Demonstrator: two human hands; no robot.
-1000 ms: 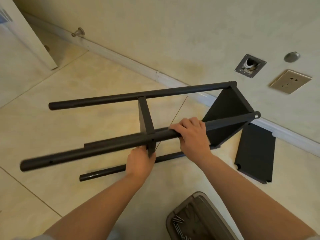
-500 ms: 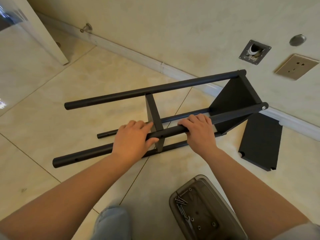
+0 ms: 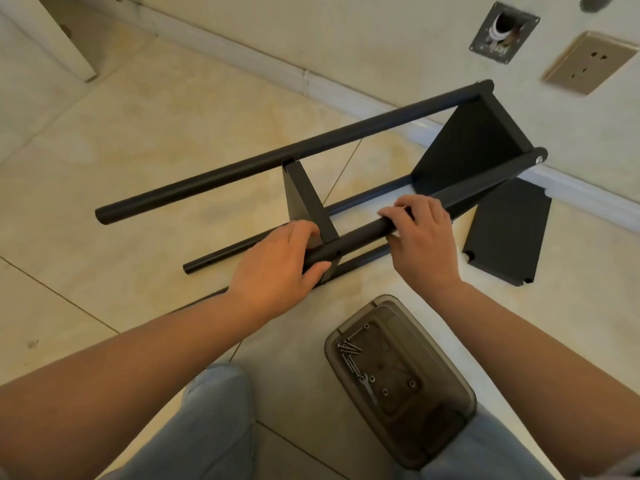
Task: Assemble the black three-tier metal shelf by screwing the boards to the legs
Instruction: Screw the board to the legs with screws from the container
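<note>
While the half-built black metal shelf frame (image 3: 346, 188) lay sideways on the tiled floor (image 3: 104, 168), both the left hand (image 3: 277, 265) and right hand (image 3: 420, 233) gripped its near leg, and the loose third black board (image 3: 507, 233), by the skirting, probably came next.

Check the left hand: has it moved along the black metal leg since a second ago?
Yes. The left hand went from below the middle board to gripping the near black metal leg beside it.

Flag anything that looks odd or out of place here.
The wall plate left of the socket has an open hole with loose cable showing. A third shelf board lies unattached on the floor beside the frame. Nothing looks damaged.
</note>
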